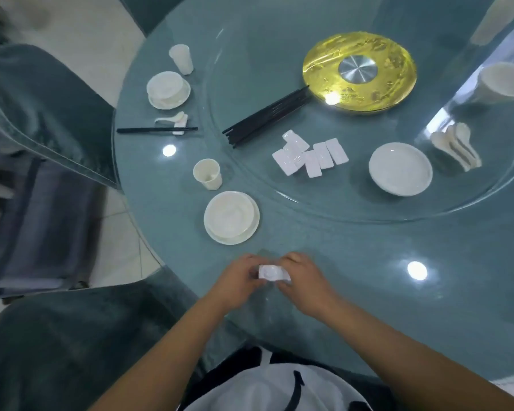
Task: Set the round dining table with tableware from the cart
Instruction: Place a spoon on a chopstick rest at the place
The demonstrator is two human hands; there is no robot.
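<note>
We've got both hands on one small white chopstick rest [270,273], low over the near rim of the round table [368,292]. Left hand [238,281] pinches its left end, right hand [304,281] curls round the right end; the two hands sit close together with the rest between them. Can't tell if the rest touches the glass.

Just beyond the hands: a white bowl on a plate [231,217], and a white cup [207,174] behind it. Further left we see a finished setting: bowl on plate [168,89], cup [181,59], spoon [170,117] and a chopstick pair [157,129] laid on a rest.

On the glass turntable [309,209]: loose bundle of black chopsticks [267,115], a cluster of spare white rests [310,157], stacked plates [400,169], a pile of spoons [457,146], a cup stack [502,83] at the right edge, gold centre disc [359,73].

Chairs [42,96] with grey-green covers stand left of the table.
</note>
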